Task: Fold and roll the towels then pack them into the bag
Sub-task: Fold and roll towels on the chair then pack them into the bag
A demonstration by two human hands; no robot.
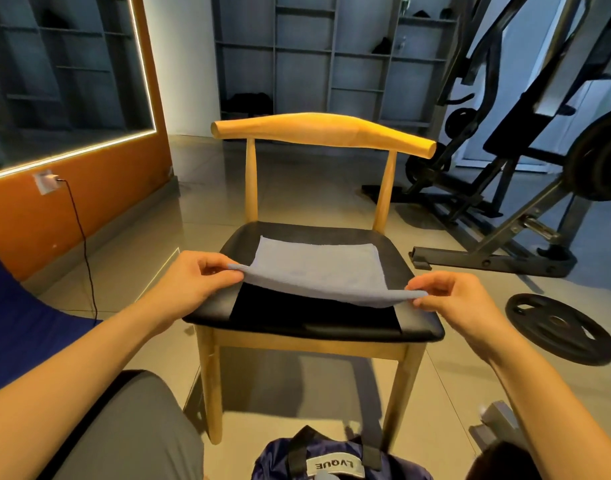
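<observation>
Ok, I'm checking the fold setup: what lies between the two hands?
The head view shows the blue towel, its near edge lifted, stretched from left hand to right hand, each pinching a corner, above the chair seat.

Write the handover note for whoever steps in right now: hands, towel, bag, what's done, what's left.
Hands: the left hand pinches the blue towel at its near left corner, and the right hand pinches its near right corner.
The near edge is lifted. The far part lies flat on the chair seat.
The navy bag sits on the floor in front of the chair.
Done: towel spread out.
Left: fold, roll, pack into the bag.
No other towel shows.
</observation>
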